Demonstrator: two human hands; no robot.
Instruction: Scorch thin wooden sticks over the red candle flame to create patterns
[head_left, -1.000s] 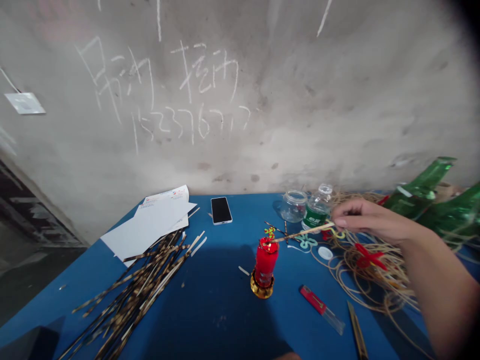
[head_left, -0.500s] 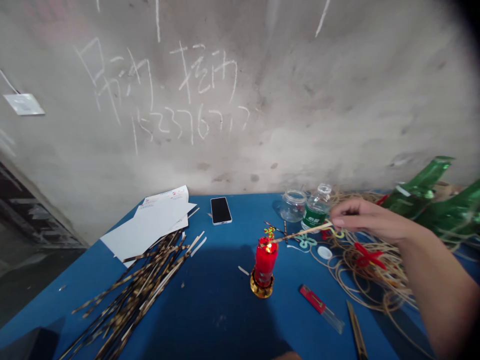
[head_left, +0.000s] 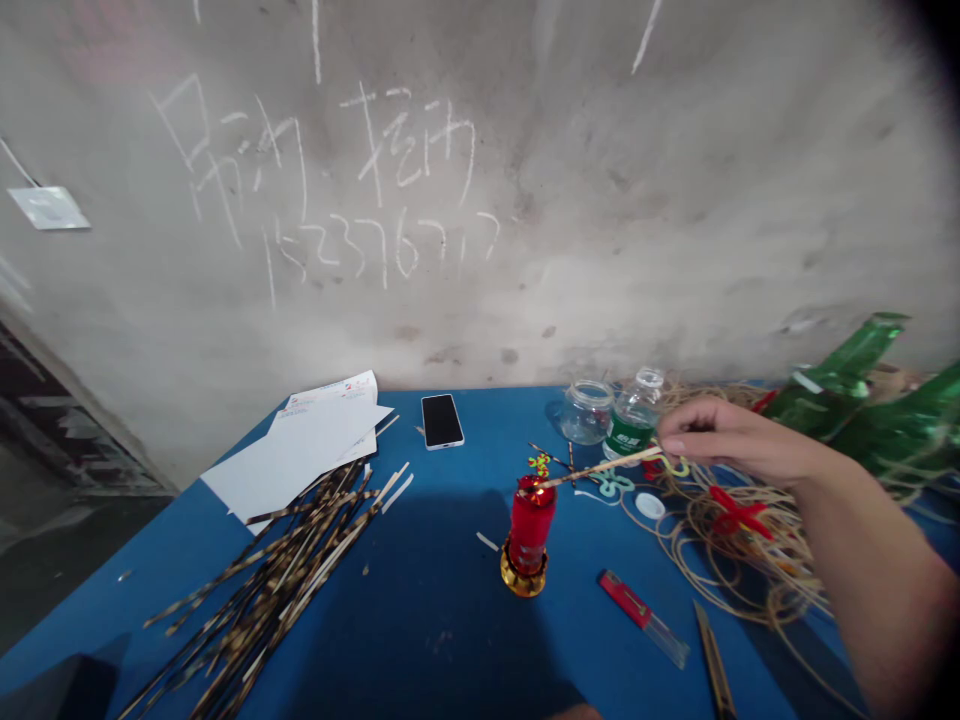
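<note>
A thin cane sliver lies pinched between the thumb and fingers of the right hand, which comes in from the desk's right edge, closed tight around the sliver's near end. The sliver slants left and down, and its far tip reaches the top of a red candle; any flame there is hard to make out. The candle stands upright in a gold holder, near the middle of the desk, with a small green-and-yellow twisted ornament just above it. The left hand cannot be made out: a pale patch at the bottom edge might be part of it, so its state cannot be told.

Under the right hand sprawls a loose coil of rattan with a red piece on it, close to a glass jar and a water bottle. Toward the near edge lie a red utility knife and a pile of scorched sticks to the left, beside white papers.

A burning sliver could creep toward the fingers, or drop sparks on the dry rattan. A knock could topple the narrow candle.
</note>
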